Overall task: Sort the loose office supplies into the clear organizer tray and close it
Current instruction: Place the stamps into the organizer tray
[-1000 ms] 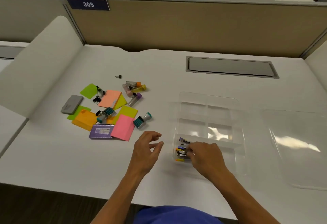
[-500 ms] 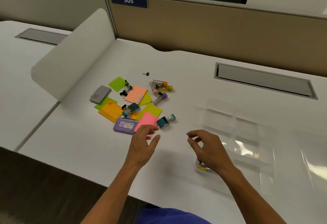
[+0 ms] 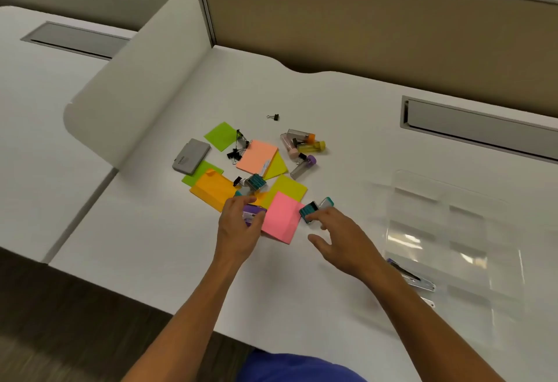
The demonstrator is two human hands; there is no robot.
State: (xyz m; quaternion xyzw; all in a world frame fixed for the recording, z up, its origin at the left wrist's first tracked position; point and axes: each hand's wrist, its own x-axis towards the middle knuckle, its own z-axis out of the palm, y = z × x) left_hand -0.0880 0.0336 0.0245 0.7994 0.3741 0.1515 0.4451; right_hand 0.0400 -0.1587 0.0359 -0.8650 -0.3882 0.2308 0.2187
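Loose supplies (image 3: 256, 167) left of organizer tray (image 3: 447, 230)

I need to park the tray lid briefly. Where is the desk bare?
Bare white desk lies left of the orange sticky-note pad, and between the small black binder clip and the grey cable hatch. Crowded: the coloured pile around the pink notepad.

Bright, even overhead light falls on a white desk (image 3: 151, 245). Soft, faint shadows lie under both forearms. White glare streaks sit on the clear tray (image 3: 437, 249), washing out its edges. The picture is slightly soft, with motion blur on the hands. Wide-angle bending curves the straight lines near the borders.
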